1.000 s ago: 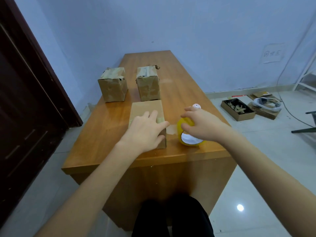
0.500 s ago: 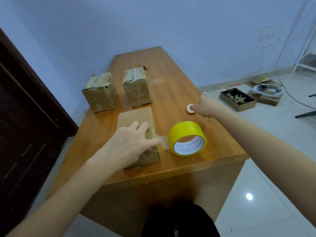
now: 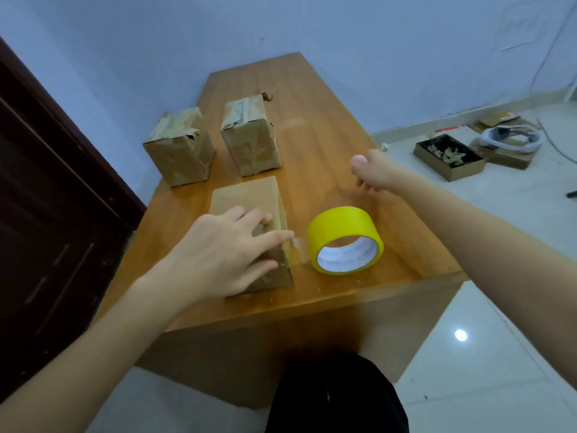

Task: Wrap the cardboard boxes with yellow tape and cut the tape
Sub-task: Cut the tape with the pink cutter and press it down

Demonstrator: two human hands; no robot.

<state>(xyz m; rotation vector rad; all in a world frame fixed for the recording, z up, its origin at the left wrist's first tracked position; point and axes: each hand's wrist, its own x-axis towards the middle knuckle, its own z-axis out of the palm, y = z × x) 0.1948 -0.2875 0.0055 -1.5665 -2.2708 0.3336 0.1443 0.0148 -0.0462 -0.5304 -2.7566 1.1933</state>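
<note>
Near box (image 3: 249, 220): plain cardboard, lying at the front of the surface (image 3: 327, 98). Left hand (image 3: 224, 254) lies flat over its top and right edge, fingers straight and spread. Likely purpose: to pin the box and press down the tape end so it cannot lift or slide.

Tape strip (image 3: 295, 253): a short, pale, translucent length running from the box's right edge to the roll. Uncut. It ties roll and box together, which explains why the roll sits so close.

Roll (image 3: 345, 240): yellow tape, white core, lying tilted on the surface just beside the box, on its right. No hand holds it. Probably set down to free the right hand for a cutter.

Right hand (image 3: 371, 171): above the surface beyond the roll, well apart from the box, fingers curled. A small pale round thing shows at its fingertips, blurred; I cannot tell whether it is gripped or merely touched. Judged to be the cutting tool, since cutting is the step due.

Far boxes, two: left one (image 3: 179, 148) and right one (image 3: 251, 135), upright side by side behind the near box, each showing pale tape patches. Apparently finished and set back out of the way.

Floor items: open tray of scraps (image 3: 449, 156) and a white coil (image 3: 512, 140), right of the surface, not in use.
</note>
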